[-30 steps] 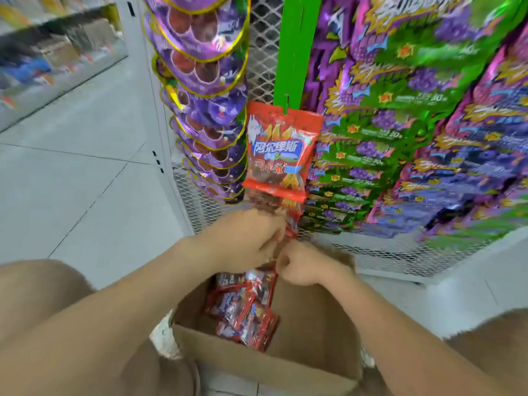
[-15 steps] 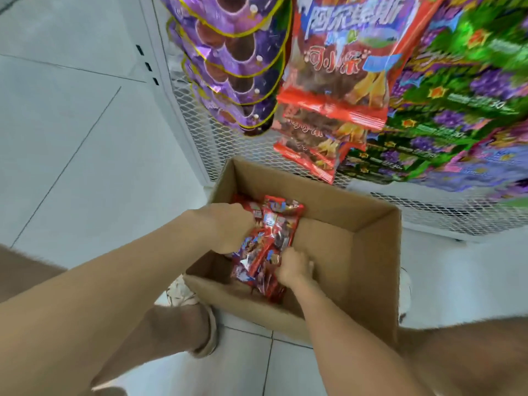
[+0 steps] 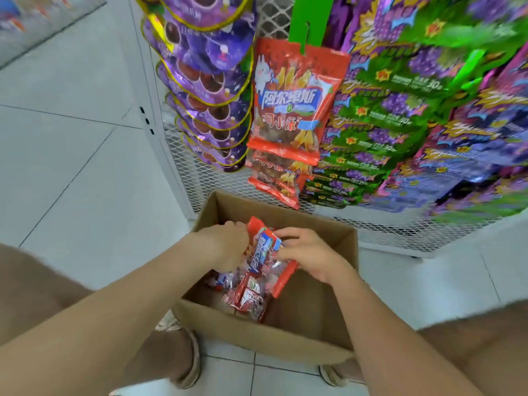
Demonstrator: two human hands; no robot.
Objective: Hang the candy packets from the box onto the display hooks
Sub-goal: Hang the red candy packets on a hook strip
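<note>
over the box (image 3: pixel 285 348), left hand (image 3: pixel 225 247) and right hand (image 3: pixel 310 252) have raised one red candy packet (image 3: pixel 264 250) off the pile (image 3: pixel 248 300) they were digging in, each pinching an edge, likely bound for the hung packets (image 3: pixel 288 110) beyond the box.

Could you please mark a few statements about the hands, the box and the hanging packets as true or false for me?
1. The left hand and the right hand both hold one red packet above the cardboard box. True.
2. The box holds nothing else. False: loose packets lie inside it.
3. Hanging red packets are already on the rack, between purple packets and green packets. True.
4. The box stands on a shelf. False: it stands on the tiled floor.
</note>
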